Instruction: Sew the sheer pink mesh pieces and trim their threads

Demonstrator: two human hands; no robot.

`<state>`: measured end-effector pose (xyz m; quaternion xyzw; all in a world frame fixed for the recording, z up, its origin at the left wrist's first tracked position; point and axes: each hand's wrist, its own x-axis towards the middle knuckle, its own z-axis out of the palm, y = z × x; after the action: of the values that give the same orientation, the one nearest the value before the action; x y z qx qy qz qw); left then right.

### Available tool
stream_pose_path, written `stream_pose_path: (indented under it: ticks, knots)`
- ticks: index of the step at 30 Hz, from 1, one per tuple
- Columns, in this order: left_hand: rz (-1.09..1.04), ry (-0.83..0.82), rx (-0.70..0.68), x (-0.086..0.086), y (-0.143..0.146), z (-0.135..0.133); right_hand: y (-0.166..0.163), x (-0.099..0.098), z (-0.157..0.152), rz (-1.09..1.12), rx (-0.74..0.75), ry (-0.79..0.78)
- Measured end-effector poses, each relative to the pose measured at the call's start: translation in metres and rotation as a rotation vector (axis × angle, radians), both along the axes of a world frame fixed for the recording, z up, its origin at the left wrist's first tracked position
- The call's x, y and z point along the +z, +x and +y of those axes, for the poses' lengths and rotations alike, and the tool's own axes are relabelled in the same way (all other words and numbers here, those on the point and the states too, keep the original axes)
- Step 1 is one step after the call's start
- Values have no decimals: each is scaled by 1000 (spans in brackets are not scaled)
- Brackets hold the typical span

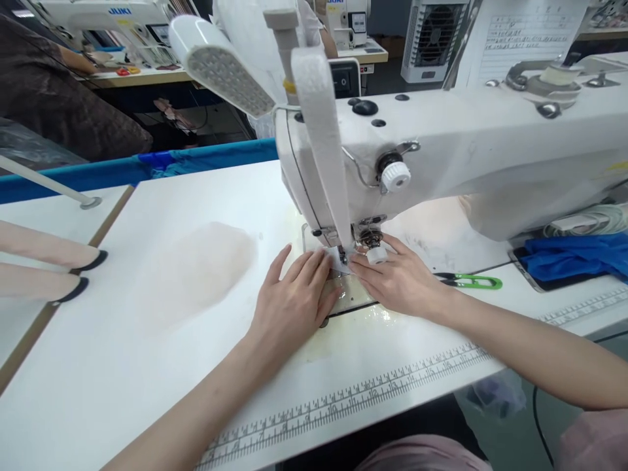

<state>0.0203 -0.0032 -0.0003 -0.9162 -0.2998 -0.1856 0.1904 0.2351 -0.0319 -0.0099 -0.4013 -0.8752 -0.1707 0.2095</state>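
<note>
A white industrial sewing machine (456,157) stands on a white table (122,366). My left hand (294,297) lies flat with fingers stretched toward the presser foot (343,255), pressing a small white piece of fabric (338,265) at the needle. Just right of the needle, my right hand (397,275) also rests flat, fingertips on the same piece. A wide white strap (321,131) hangs from above down to the foot.
Green-handled snips (471,282) lie behind my right wrist. Blue cloth (574,255) sits at the right. Two pink pieces with black ends (49,261) lie at the left. A lamp head (220,65) hangs above. A printed ruler (353,396) runs along the front edge.
</note>
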Motion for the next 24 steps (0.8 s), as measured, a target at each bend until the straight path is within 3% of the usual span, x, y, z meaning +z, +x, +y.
stream_pose_path:
  ticks: [5, 18, 24]
  knots:
    - [-28, 107, -19, 9, -2, 0, 1, 8, -3, 90, 17, 79]
    - [-175, -208, -231, 5, -8, 6, -10, 5, -11, 76, 108, -69]
    - [-175, -354, -229, -1, -1, 3, -8, 8, -11, 24, -16, -80]
